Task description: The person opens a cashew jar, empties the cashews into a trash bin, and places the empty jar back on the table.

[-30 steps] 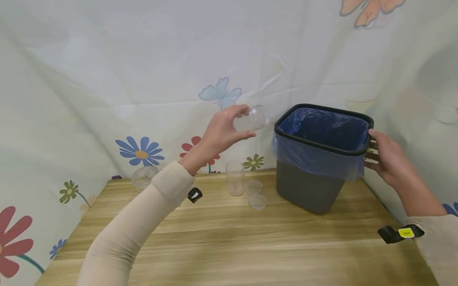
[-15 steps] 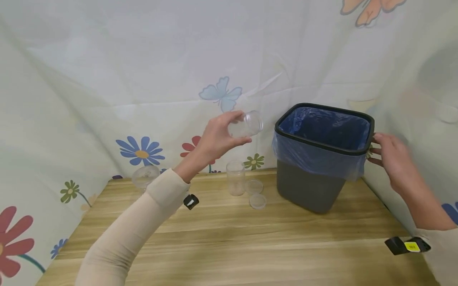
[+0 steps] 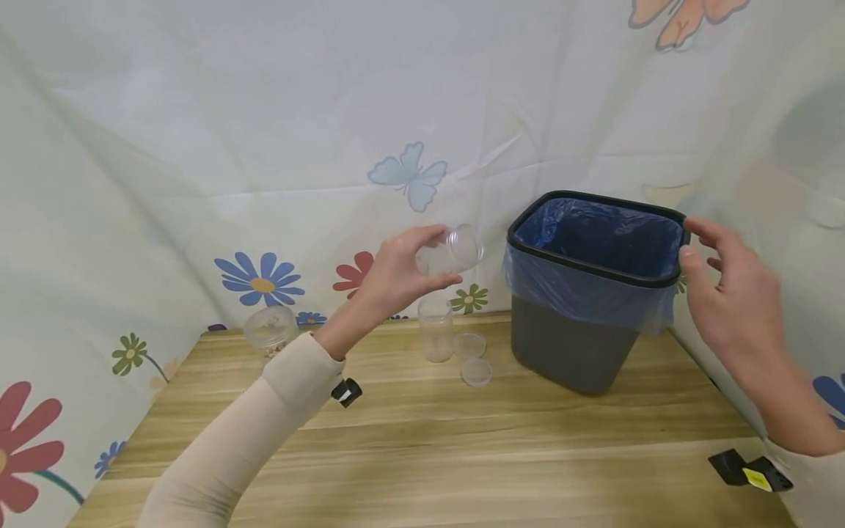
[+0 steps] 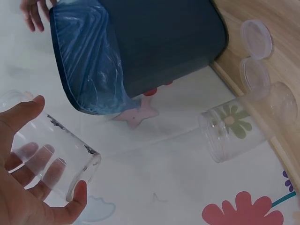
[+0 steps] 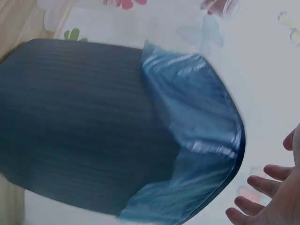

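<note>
Only lettering I can spot is on a small yellow label [image 3: 757, 479] stuck to the black wrist strap [image 3: 729, 467] on the right arm, and it's way too tiny to read. There's another black strap [image 3: 346, 391] with a white patch on the left arm.

Headcount: three clear plastic containers, two lids, one bin. The left hand [image 3: 399, 271] has its thumb and fingers wrapped around a clear cylindrical jar [image 3: 454, 251], held up in the air on its side, screw neck aimed toward the bin side. The left wrist view shows dark streaks along its wall, can't tell what they are. A second clear cylindrical jar [image 3: 436, 334] stands upright below, with two round clear lids [image 3: 477, 372] lying just beside it. The third, a clear round container [image 3: 269, 330] with little brownish bits inside, sits far left, partly behind the sleeve.

The right hand [image 3: 742, 293] is empty, fingers loosely spread, right by the rim of a dark grey plastic bin [image 3: 568, 345] with a blue plastic liner [image 3: 574, 290] folded over its edge.

Surface [image 3: 422, 440] is striped wood-look, and pale cloth [image 3: 297, 132] printed with flowers and butterflies surrounds it.
</note>
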